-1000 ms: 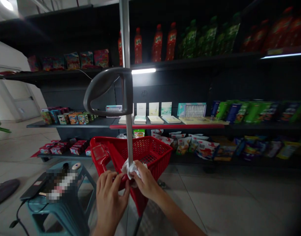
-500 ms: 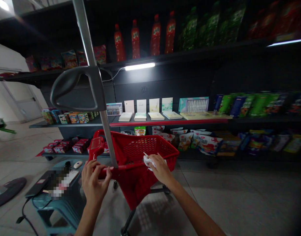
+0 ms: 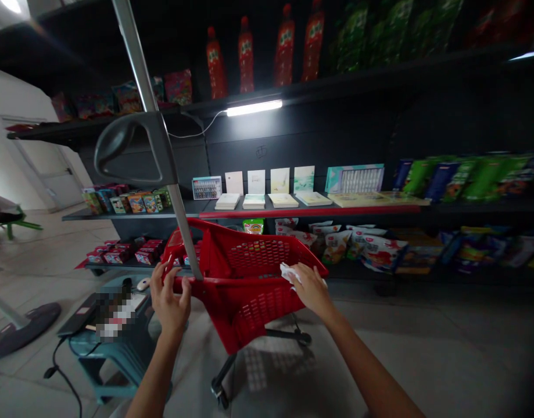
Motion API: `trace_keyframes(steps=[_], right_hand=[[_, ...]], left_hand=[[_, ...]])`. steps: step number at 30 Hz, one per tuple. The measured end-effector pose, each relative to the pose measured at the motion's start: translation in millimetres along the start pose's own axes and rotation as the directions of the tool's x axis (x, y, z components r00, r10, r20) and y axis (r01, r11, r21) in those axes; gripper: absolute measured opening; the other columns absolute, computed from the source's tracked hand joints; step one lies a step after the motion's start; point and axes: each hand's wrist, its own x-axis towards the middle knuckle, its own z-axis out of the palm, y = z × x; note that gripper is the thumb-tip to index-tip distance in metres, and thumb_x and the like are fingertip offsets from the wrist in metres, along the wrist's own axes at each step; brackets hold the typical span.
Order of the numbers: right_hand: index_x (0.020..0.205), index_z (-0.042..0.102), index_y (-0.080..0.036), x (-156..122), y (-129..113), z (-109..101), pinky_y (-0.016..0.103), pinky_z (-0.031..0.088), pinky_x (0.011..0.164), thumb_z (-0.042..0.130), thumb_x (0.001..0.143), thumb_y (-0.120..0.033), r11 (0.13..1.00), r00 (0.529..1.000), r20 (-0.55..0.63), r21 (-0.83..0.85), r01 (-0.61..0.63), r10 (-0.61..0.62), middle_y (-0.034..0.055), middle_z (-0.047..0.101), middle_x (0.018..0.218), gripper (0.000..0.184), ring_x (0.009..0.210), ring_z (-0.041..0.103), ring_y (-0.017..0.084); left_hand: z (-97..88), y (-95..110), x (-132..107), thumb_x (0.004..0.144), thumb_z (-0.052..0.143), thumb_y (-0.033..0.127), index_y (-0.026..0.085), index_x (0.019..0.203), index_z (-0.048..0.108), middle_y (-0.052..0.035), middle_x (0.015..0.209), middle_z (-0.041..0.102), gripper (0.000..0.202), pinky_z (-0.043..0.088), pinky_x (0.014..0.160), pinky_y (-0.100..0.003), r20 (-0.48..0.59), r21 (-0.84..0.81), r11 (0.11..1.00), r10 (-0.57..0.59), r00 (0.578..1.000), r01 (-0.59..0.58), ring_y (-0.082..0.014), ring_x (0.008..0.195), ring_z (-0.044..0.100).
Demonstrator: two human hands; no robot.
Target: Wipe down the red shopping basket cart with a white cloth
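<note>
A red plastic shopping basket on wheels (image 3: 249, 302) stands in front of me, with a metal pole (image 3: 157, 133) and a dark grey handle (image 3: 131, 151) rising from its near left corner. My left hand (image 3: 173, 299) grips the basket's left rim at the base of the pole. My right hand (image 3: 310, 287) presses a crumpled white cloth (image 3: 288, 271) against the right rim.
Dark shelves (image 3: 314, 212) behind the basket carry red bottles (image 3: 249, 52), snack bags, boxes and cards. A teal stool (image 3: 114, 342) with a mouse and cables stands at the lower left. A fan base (image 3: 22, 325) lies on the tiled floor at left.
My right hand has carried the cloth from the pole's base out to the basket's right rim. My left hand stays at the left rim. The pole now leans left in view.
</note>
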Motion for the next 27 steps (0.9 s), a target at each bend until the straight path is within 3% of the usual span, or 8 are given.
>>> trace_keyframes(steps=[5, 12, 18, 23, 27], right_hand=[[0.120, 0.064, -0.024, -6, -6, 5, 0.061, 0.032, 0.116, 0.038, 0.104, -0.033, 0.999, 0.998, -0.057, -0.033, 0.000, -0.002, 0.0079, 0.069, 0.122, 0.032, 0.121, 0.060, 0.026], [0.123, 0.063, -0.018, -11, -20, 14, 0.065, 0.031, 0.115, 0.039, 0.104, -0.031, 0.998, 0.988, -0.156, -0.060, 0.004, -0.013, 0.0130, 0.066, 0.131, 0.034, 0.132, 0.053, 0.031], [0.121, 0.064, -0.018, -14, -61, 26, 0.059, 0.029, 0.120, 0.045, 0.102, -0.031, 0.996, 0.977, -0.194, -0.014, 0.087, -0.088, 0.0127, 0.066, 0.131, 0.030, 0.133, 0.053, 0.029], [0.143, 0.054, -0.022, -17, -105, 30, 0.049, 0.029, 0.125, 0.044, 0.099, -0.018, 0.961, 0.952, -0.206, 0.111, 0.254, -0.227, 0.0081, 0.056, 0.148, 0.045, 0.143, 0.045, 0.022], [0.148, 0.050, -0.025, -18, -119, 28, 0.050, 0.029, 0.126, 0.042, 0.099, -0.015, 0.946, 0.947, -0.179, 0.136, 0.293, -0.267, 0.0057, 0.051, 0.154, 0.050, 0.148, 0.040, 0.021]], left_hand=[[9.7, 3, -1, 0.095, 0.053, 0.023, 0.020, 0.136, 0.058, -0.0149, 0.156, 0.039, 0.041, 0.029, 0.123, -0.050, -0.015, -0.028, 0.997, -0.069, 0.997, 0.069, -0.0312, 0.149, 0.034], [15.7, 10, 1, 0.093, 0.050, 0.017, 0.017, 0.131, 0.062, -0.0155, 0.151, 0.040, 0.040, 0.027, 0.124, -0.051, -0.044, -0.031, 0.997, -0.077, 0.996, 0.075, -0.0315, 0.149, 0.032], [17.2, 10, -1, 0.090, 0.051, 0.015, 0.016, 0.120, 0.065, -0.0158, 0.144, 0.044, 0.033, 0.030, 0.123, -0.050, -0.070, -0.037, 0.996, -0.079, 0.994, 0.076, -0.0303, 0.145, 0.037], [19.7, 5, -3, 0.092, 0.052, 0.019, 0.016, 0.104, 0.065, -0.0160, 0.141, 0.046, 0.018, 0.031, 0.122, -0.050, -0.089, -0.046, 0.995, -0.088, 0.992, 0.084, -0.0305, 0.145, 0.037], [18.2, -4, -3, 0.094, 0.055, 0.025, 0.017, 0.097, 0.063, -0.0154, 0.136, 0.048, 0.013, 0.034, 0.119, -0.050, -0.056, -0.025, 0.997, -0.073, 0.996, 0.072, -0.0307, 0.142, 0.041]])
